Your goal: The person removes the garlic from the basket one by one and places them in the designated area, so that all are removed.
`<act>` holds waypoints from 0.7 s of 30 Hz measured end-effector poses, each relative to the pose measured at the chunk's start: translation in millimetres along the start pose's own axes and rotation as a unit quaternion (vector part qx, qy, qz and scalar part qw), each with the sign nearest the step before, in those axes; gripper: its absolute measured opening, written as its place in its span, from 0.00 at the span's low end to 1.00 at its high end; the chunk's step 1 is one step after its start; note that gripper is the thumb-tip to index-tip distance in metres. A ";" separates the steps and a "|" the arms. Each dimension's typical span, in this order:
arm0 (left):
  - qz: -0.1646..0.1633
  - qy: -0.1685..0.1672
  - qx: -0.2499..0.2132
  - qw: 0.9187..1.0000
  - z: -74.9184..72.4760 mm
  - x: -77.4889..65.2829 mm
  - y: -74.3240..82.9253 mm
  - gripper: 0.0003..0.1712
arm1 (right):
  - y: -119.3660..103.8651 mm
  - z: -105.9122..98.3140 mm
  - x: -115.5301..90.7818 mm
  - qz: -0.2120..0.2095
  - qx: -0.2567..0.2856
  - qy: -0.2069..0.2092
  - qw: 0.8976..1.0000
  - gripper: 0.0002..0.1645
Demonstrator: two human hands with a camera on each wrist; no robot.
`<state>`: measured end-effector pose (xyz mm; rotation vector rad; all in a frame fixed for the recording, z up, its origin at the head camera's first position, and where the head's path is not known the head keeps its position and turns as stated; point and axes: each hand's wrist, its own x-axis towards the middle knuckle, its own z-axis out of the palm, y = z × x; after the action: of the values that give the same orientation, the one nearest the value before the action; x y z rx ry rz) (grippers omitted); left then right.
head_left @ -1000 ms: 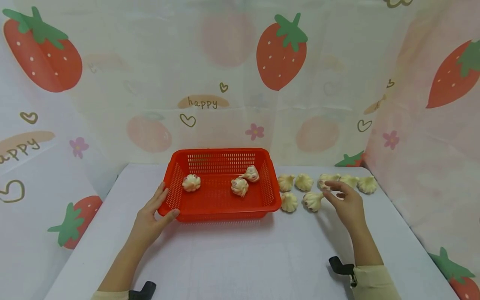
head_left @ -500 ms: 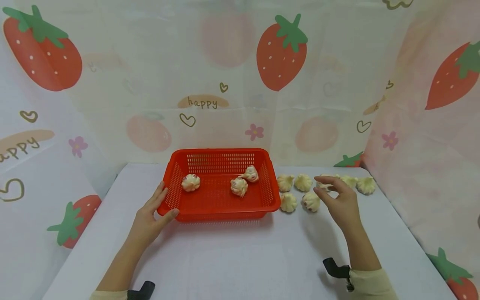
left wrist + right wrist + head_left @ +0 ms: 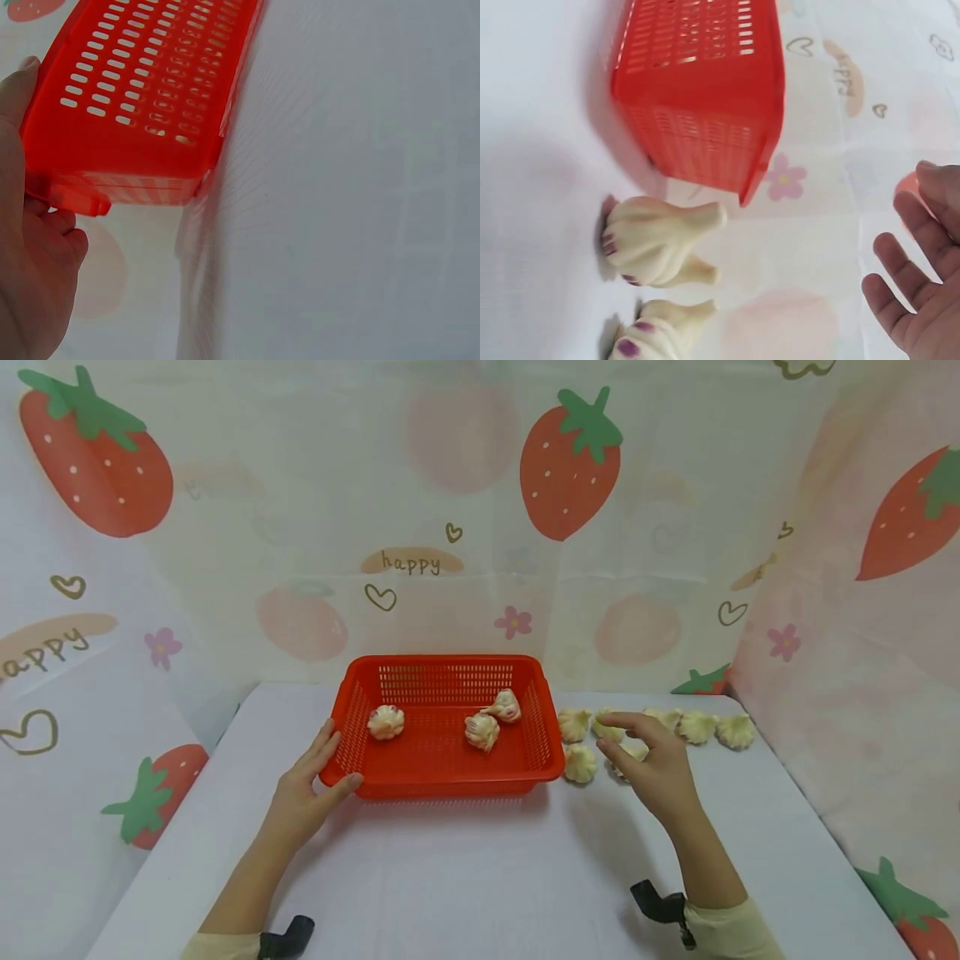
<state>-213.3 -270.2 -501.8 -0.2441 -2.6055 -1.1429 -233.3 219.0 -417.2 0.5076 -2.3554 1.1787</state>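
Note:
A red plastic basket (image 3: 442, 790) with slotted walls stands mid-table, with three garlic bulbs (image 3: 386, 722) lying inside. My left hand (image 3: 303, 797) grips its left side; the left wrist view has some fingers curled beneath the rim of the basket (image 3: 112, 150). To the basket's right several more pale garlic bulbs (image 3: 580, 763) sit on the table, partly hidden by my right hand (image 3: 663, 772). That hand hovers above them, fingers loosely bent and holding nothing. In the right wrist view, two garlic bulbs (image 3: 656, 244) with purple patches lie near the basket, apart from the fingers (image 3: 904, 266).
White cloth covers the table (image 3: 450, 877). Behind it and at both sides hang fabric walls (image 3: 660, 527) printed with strawberries and hearts. A group of garlic bulbs (image 3: 697, 727) sits at the back right, close to the table's right edge.
My right hand has moved left over the garlic bulbs, toward the basket, uncovering bulbs at the back right. The left hand and basket stay put.

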 end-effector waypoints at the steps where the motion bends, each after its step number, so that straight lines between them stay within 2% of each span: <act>1: -0.001 -0.001 -0.001 1.000 0.0 0.1 0.6 0.49 | -2.7 -0.2 2.2 -0.001 0.002 -0.005 1.000 0.18; 6: -0.005 -0.003 -0.006 1.000 -0.9 -0.7 2.5 0.49 | -21.2 -2.4 22.3 -0.018 -0.010 -0.035 0.999 0.19; 12: -0.003 -0.002 -0.008 1.000 -1.8 -0.1 2.9 0.50 | -44.1 -4.2 60.0 -0.062 -0.022 -0.076 0.995 0.18; 21: -0.002 -0.005 -0.012 1.000 0.1 1.4 0.7 0.50 | -67.6 13.2 118.6 -0.067 -0.053 -0.152 0.985 0.16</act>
<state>-214.5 -269.6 -500.9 -0.2513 -2.6028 -1.1784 -300.1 155.7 -315.5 0.8461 -2.5735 0.9655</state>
